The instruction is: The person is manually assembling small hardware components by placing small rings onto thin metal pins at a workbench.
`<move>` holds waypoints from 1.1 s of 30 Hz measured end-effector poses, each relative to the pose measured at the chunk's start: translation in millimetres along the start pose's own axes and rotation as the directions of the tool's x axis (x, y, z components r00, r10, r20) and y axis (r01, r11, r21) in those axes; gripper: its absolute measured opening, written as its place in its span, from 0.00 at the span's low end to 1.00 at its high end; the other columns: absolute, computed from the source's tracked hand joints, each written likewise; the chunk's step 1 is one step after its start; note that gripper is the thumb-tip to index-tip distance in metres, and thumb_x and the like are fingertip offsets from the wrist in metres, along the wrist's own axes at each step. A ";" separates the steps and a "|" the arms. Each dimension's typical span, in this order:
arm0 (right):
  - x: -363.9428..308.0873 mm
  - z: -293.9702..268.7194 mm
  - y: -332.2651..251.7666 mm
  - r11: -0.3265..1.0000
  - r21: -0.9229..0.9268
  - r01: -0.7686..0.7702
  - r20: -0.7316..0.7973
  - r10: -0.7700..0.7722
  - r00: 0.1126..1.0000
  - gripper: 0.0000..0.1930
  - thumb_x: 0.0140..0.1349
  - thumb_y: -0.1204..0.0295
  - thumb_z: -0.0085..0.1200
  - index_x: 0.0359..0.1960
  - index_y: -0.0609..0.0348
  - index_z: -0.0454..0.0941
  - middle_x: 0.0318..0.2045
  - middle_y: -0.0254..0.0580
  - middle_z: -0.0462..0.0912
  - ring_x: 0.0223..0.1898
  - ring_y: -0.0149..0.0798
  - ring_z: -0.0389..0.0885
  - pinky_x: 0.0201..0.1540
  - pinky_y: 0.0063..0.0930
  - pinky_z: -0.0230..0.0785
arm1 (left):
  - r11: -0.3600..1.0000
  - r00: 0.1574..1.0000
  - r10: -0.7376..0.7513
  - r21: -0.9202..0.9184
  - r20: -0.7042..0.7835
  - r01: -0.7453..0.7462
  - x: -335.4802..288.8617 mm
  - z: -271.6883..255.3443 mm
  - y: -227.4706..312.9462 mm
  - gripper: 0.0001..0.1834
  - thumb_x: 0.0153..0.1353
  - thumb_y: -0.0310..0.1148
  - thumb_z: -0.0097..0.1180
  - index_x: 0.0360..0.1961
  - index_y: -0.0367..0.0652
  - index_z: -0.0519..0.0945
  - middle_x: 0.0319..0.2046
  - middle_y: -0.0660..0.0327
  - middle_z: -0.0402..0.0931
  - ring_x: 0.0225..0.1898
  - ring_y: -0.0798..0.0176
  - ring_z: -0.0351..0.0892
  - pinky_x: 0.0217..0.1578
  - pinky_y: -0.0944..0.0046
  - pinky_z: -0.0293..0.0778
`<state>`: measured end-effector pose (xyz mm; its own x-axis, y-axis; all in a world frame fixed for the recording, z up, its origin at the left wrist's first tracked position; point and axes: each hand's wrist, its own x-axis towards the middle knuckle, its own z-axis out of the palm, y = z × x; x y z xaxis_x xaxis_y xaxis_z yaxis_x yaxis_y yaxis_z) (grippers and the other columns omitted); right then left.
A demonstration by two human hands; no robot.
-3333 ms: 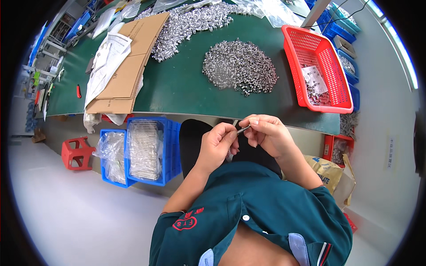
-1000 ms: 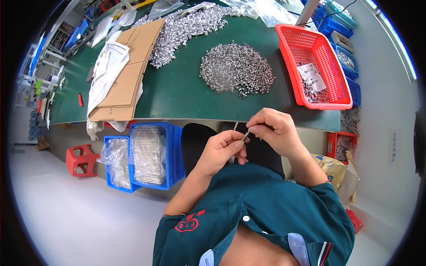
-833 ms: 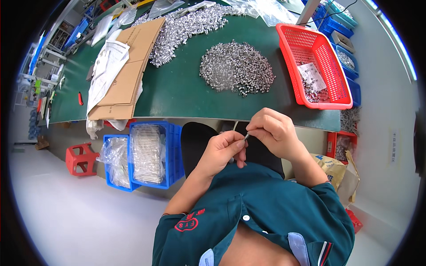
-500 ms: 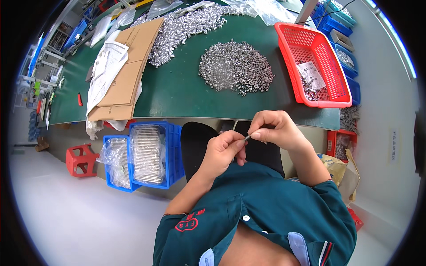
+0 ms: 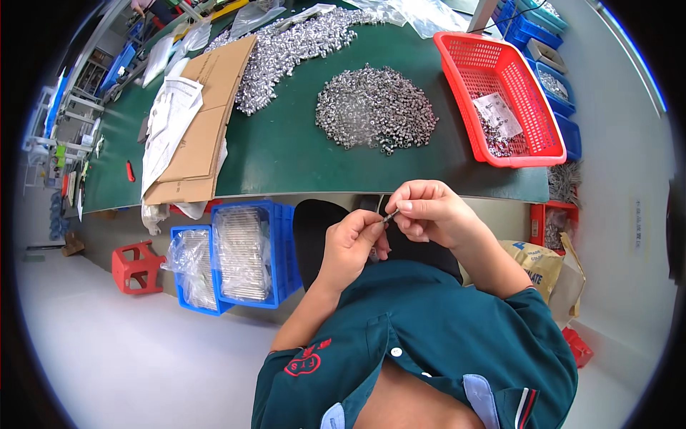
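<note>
Over my lap, just off the near table edge, a small dark metal piece (image 5: 389,217) is pinched between my two hands. My left hand (image 5: 350,247) grips its lower end with thumb and forefinger. The thumb and forefinger of my right hand (image 5: 436,214) close on the other end, the remaining fingers curled below. The piece is too small to make out its exact kind. Beyond my hands, a round pile of small metal rings (image 5: 379,107) lies on the green table (image 5: 286,161).
A red perforated basket (image 5: 464,100) with small metal parts and a paper slip stands right. Shinier metal parts (image 5: 300,50) are heaped behind flattened cardboard (image 5: 193,136). Blue crates (image 5: 286,250) of bagged rods and a red stool (image 5: 136,268) are on the floor at left.
Both hands have shifted slightly left, still pinching the small piece. My right hand has turned a little, its lower fingers now showing more. The whole view has moved slightly.
</note>
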<state>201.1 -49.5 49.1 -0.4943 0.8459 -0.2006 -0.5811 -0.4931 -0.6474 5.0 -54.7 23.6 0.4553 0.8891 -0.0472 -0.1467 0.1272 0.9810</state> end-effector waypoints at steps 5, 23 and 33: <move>-2.1 1.6 2.9 1.000 -0.002 0.030 -0.061 -0.030 0.998 0.06 0.62 0.75 0.52 0.37 0.66 0.76 0.22 0.40 0.77 0.19 0.29 0.73 0.20 0.20 0.65 | 0.995 0.999 0.029 0.095 -0.013 -0.028 1.0 0.5 1.8 0.07 0.66 0.28 0.50 0.34 0.35 0.76 0.19 0.63 0.76 0.20 0.73 0.75 0.21 0.74 0.70; -13.8 23.8 -35.0 0.103 -0.882 0.461 0.396 -0.369 0.841 0.06 0.50 0.83 0.59 0.28 0.62 0.76 0.26 0.40 0.78 0.27 0.40 0.79 0.30 0.28 0.71 | 0.963 0.966 -0.162 -0.184 0.199 0.199 2.0 -7.4 13.0 0.08 0.66 0.29 0.49 0.35 0.34 0.75 0.20 0.62 0.75 0.20 0.71 0.75 0.23 0.72 0.73; -14.3 28.7 -29.9 0.069 -0.969 0.237 0.185 -0.433 0.882 0.05 0.52 0.79 0.58 0.30 0.62 0.75 0.26 0.44 0.78 0.27 0.43 0.79 0.30 0.30 0.71 | 0.988 0.980 -0.150 0.048 0.128 0.144 11.2 -7.9 19.2 0.08 0.66 0.27 0.49 0.36 0.32 0.77 0.21 0.62 0.75 0.19 0.72 0.72 0.23 0.73 0.71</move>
<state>207.0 -52.7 92.5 -0.3037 0.9222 0.2394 0.4696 0.3635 -0.8046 0.4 -38.8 40.4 0.5810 0.7962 -0.1688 -0.0370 0.2331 0.9718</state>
